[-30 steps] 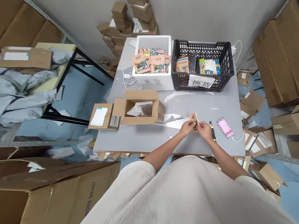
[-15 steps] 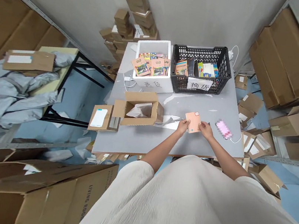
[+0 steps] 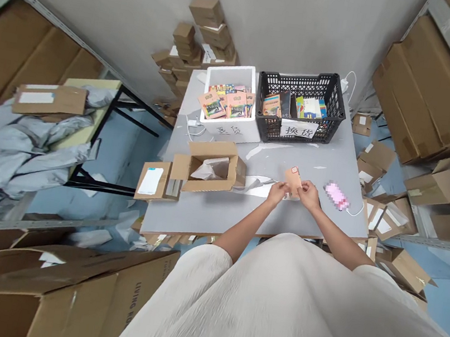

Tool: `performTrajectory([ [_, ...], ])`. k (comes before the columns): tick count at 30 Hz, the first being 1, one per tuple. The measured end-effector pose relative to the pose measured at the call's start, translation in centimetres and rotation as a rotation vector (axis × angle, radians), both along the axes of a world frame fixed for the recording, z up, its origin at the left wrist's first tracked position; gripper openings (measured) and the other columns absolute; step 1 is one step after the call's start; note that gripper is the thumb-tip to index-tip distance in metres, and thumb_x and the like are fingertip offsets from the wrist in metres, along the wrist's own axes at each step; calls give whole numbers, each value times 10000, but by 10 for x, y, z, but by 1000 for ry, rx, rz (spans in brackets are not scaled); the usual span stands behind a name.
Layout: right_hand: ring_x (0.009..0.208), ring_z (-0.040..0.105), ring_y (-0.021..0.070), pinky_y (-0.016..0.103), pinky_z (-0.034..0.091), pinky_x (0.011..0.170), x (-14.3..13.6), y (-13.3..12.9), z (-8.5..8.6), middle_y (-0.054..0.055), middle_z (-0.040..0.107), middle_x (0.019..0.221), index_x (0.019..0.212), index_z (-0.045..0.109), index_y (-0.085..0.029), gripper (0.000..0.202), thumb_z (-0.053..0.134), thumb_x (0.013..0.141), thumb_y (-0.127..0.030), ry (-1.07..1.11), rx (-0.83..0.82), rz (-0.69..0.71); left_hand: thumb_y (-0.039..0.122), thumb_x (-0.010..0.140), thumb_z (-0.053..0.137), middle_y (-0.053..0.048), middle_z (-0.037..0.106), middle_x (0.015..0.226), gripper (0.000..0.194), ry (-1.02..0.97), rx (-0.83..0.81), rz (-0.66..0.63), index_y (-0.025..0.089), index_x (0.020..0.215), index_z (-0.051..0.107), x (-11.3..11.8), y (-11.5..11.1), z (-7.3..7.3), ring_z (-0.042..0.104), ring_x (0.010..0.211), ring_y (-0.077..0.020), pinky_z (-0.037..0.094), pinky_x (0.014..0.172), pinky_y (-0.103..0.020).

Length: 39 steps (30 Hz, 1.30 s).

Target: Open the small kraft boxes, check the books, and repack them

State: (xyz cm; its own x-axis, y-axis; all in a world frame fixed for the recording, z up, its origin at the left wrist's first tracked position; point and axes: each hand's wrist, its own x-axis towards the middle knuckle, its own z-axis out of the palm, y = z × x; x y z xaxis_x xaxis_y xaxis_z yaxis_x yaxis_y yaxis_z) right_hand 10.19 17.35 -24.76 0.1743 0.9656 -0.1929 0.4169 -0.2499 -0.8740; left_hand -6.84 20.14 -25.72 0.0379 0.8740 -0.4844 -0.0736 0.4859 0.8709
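A small peach-coloured booklet [image 3: 293, 180] is held low over the front of the grey table [image 3: 202, 210], turned partly edge-on. My left hand [image 3: 278, 192] pinches its left edge, and my right hand [image 3: 309, 195] grips its right side. To the left, an opened cardboard box [image 3: 210, 186] has whitish wrapping inside it. Behind it, a white foam box [image 3: 231, 130] carries similar peach booklets and other colourful ones. Next to that, a black plastic crate [image 3: 264, 129] with a handwritten label contains booklets standing in rows.
A pink phone [image 3: 336, 196] on a white cable lies right of my hands. One closed parcel [image 3: 153, 180] sits at the table's left edge. Stacked cartons [image 3: 206, 12], grey mailing bags [image 3: 27, 161] and a large open carton [image 3: 104, 297] surround the table.
The booklet has tilted from facing me flat to a narrower, turned angle. My hands have come closer together around it, the right one moving left.
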Motion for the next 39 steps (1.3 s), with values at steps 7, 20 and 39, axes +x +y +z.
performTrajectory([
  [7, 1239, 697, 325, 473, 529, 1072, -12, -11, 10, 132, 786, 1337, 1116, 774, -251, 233, 565, 1044, -327, -369, 325, 371, 524, 874, 877, -52, 757, 779, 378, -174, -50, 67, 181, 844, 720, 13, -3, 17, 747, 818, -214, 629, 842, -368],
  [20, 721, 730, 212, 355, 620, 764, 20, 3, 15, 6, 749, 745, 972, 729, -231, 274, 842, 800, -410, 331, -182, 22, 642, 883, 833, -40, 759, 799, 462, -76, 17, 104, 193, 877, 720, -6, 6, 39, 719, 778, -205, 593, 734, -330],
  [39, 760, 708, 199, 331, 606, 720, -14, 115, 55, 10, 735, 793, 1031, 706, -216, 463, 878, 707, -497, 453, 21, -78, 440, 874, 882, 18, 657, 615, 287, 91, 181, 103, 206, 899, 718, -40, 85, 61, 619, 580, -138, 484, 624, -259],
])
